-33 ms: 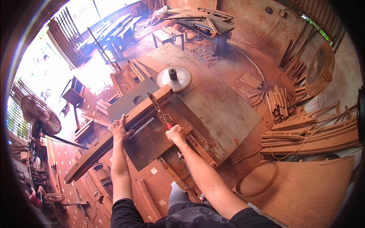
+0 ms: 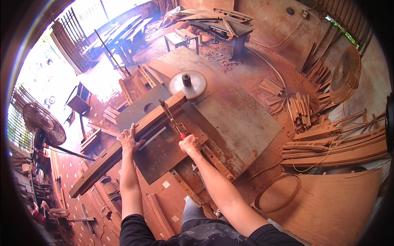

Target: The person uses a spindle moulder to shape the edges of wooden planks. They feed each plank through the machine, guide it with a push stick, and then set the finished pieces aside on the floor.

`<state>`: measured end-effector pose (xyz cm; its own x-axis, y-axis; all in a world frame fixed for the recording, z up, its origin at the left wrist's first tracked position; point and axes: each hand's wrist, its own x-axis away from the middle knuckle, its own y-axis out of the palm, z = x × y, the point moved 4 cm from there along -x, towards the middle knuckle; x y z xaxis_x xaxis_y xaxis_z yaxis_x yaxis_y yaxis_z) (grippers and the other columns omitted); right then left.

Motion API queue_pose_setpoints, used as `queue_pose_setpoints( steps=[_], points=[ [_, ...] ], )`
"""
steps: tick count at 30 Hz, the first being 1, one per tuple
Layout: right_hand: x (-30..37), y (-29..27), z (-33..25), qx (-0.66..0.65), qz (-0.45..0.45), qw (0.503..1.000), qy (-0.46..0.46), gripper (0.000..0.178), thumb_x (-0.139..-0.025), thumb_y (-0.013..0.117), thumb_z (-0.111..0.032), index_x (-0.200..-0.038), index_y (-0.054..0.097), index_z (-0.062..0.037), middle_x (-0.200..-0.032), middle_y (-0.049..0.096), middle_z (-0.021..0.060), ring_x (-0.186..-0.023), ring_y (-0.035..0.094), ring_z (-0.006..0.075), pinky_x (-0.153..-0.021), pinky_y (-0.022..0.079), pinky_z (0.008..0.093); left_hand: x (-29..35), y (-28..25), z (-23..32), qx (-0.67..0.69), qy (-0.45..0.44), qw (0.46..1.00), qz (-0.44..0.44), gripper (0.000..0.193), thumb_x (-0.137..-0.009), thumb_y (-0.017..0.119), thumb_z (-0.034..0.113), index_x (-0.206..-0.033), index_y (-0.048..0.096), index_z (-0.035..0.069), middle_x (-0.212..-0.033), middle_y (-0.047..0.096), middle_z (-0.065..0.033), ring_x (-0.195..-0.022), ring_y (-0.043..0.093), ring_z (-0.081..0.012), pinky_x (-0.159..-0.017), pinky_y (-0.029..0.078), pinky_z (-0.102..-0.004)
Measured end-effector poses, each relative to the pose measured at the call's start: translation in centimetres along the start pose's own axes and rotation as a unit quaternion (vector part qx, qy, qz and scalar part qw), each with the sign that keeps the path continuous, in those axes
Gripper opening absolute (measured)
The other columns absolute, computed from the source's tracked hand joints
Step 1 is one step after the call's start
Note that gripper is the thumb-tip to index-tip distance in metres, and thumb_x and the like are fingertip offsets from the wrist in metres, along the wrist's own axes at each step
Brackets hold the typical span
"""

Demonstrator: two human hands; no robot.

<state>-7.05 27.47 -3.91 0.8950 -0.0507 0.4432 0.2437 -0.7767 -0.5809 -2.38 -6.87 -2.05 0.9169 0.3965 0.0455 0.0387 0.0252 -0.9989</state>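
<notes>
A long wooden beam lies slantwise across a dark metal sliding plate, its far end close beside a round spinning disc cutter on a dark spindle. My left hand rests on the beam about midway, fingers spread over the wood and thumb apart. The red handle of a metal toggle clamp is in my right hand, fingers wrapped round it. The clamp's arm reaches over the beam near its far end. A pale strip lies on the plate between my hands.
The machine's wide metal table spreads right of the cutter. Stacked wood strips and a fan stand at right, near a curved panel. Another fan is at left. Boards lie on a far bench.
</notes>
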Motion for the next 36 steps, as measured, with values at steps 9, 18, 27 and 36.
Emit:
queue_pose_setpoints(
  steps=[9,18,27,36],
  points=[
    [-0.7,-0.5,-0.9,0.044,0.017,0.999,-0.009,0.027,-0.088,0.072,-0.028,-0.096,0.078,-0.0027,-0.111,0.077,0.0268,-0.106,0.077,0.0393,-0.092,0.062,0.0472,-2.0,0.1,-0.3,0.003,0.032,0.999,0.023,0.123,-0.071,0.093,0.056,-0.171,0.024,0.032,-0.146,0.049,-0.0161,-0.140,0.045,-0.0408,-0.115,0.031,-0.0713],
    [-1.2,-0.1,-0.7,0.013,0.003,1.000,-0.002,0.038,-0.091,0.072,-0.035,-0.102,0.079,0.0016,-0.111,0.076,0.0312,-0.111,0.075,0.0426,-0.094,0.062,0.0479,-1.1,-1.1,1.3,0.021,0.001,1.000,-0.004,0.123,-0.072,0.094,0.047,-0.171,0.024,0.032,-0.147,0.048,-0.0183,-0.141,0.044,-0.0426,-0.118,0.027,-0.0714],
    [1.3,-1.7,-0.7,-0.009,-0.037,0.999,0.001,0.039,-0.087,0.069,-0.029,-0.107,0.078,0.0033,-0.116,0.074,0.0340,-0.115,0.073,0.0457,-0.100,0.059,0.0495,-0.4,-0.7,-0.1,0.024,0.017,0.999,0.013,0.120,-0.072,0.094,0.053,-0.170,0.027,0.032,-0.145,0.049,-0.0180,-0.141,0.045,-0.0417,-0.116,0.028,-0.0730],
    [4.1,-3.9,3.7,0.022,-0.015,1.000,-0.016,0.034,-0.085,0.067,-0.025,-0.098,0.079,0.0042,-0.108,0.074,0.0353,-0.109,0.074,0.0473,-0.097,0.060,0.0501,5.2,-1.7,3.0,0.031,0.013,0.999,0.007,0.120,-0.072,0.092,0.056,-0.169,0.027,0.031,-0.146,0.047,-0.0155,-0.141,0.044,-0.0406,-0.118,0.023,-0.0790]
  ],
)
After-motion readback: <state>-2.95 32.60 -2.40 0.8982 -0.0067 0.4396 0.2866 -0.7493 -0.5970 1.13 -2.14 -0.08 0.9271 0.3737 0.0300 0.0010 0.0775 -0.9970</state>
